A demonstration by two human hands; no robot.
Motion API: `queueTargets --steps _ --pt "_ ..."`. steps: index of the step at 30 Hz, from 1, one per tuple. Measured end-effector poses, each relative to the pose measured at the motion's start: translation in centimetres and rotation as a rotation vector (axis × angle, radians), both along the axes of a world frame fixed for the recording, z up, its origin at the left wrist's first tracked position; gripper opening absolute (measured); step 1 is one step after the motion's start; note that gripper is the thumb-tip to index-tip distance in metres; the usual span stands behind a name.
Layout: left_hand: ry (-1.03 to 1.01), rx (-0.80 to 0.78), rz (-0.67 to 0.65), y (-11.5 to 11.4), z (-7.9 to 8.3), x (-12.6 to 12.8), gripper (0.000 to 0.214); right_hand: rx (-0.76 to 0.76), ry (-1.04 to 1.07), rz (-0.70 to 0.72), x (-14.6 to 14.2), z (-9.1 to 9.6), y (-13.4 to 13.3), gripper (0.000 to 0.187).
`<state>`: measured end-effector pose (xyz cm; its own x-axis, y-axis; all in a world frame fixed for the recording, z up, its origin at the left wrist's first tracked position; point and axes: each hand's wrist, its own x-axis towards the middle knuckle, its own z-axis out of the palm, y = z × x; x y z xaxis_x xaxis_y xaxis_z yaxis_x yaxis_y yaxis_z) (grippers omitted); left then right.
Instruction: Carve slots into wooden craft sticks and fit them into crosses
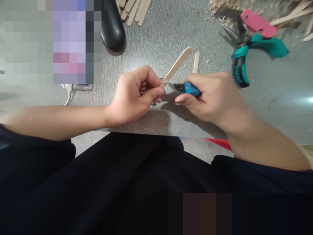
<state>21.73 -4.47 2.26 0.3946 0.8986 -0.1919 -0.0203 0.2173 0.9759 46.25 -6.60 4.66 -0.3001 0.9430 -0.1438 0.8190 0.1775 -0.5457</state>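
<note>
Between the thumb and fingers of my left hand [139, 94] is the lower end of a wooden craft stick [178, 64], its rounded end pointing up and to the right. My right hand [212, 96] is closed around a blue utility knife [192, 89]. The knife's blade tip meets the stick, or nearly so, just above my left thumb; exact contact is too small to tell. A shorter piece of craft stick [196, 62] lies on the table behind my right hand, which hides its lower end.
Pliers with teal and black handles [241, 65] lie at the right, beside a pink folding-type cutter [260, 23] and wood shavings [227, 5]. Several craft sticks [137, 11] lie at the back near a black rounded object [113, 27]. A white cable [69, 93] is at the left.
</note>
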Motion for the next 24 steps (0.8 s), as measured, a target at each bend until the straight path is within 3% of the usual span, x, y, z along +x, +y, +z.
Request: queueTargets --steps 6,24 --pt "0.072 0.174 0.059 -0.2 -0.4 0.0 0.027 0.022 -0.123 -0.048 0.1 -0.3 -1.1 0.081" --pt "0.025 0.068 0.071 0.0 0.1 0.4 0.029 0.073 -0.095 -0.034 0.2 -0.5 -0.8 0.082"
